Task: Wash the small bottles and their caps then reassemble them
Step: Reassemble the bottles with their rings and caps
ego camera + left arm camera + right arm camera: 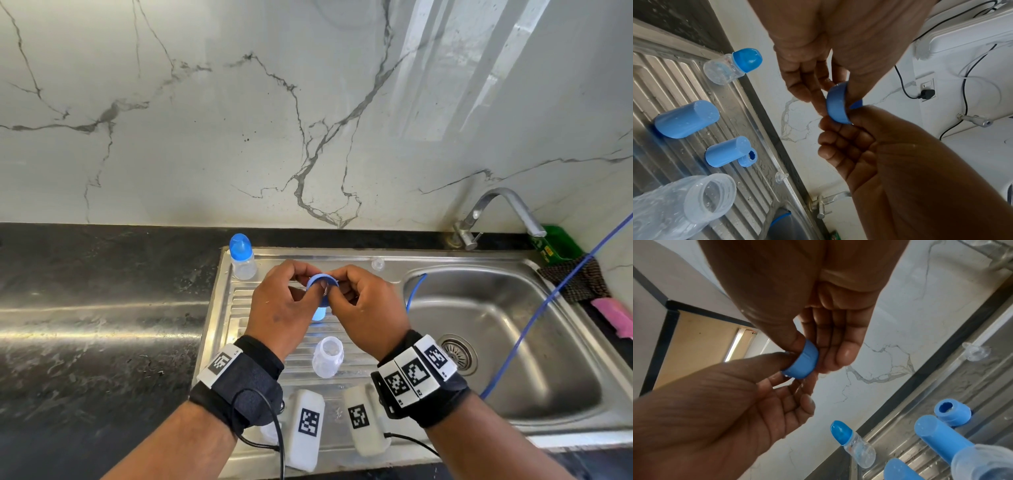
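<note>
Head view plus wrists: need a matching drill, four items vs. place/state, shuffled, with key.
Column 1
1. blue collar ring
2. capped small bottle
3. open clear bottle
4. clear teat

Column 2
A. stands upright on the drainboard, mouth uncovered, below the hands
B. pinched between the left hand and the right hand, held above the drainboard
C. lies loose near the back rim, on the side toward the basin
D. stands at the back left corner of the drainboard, blue dome on top

Pairs: 1-B, 2-D, 3-A, 4-C
</note>
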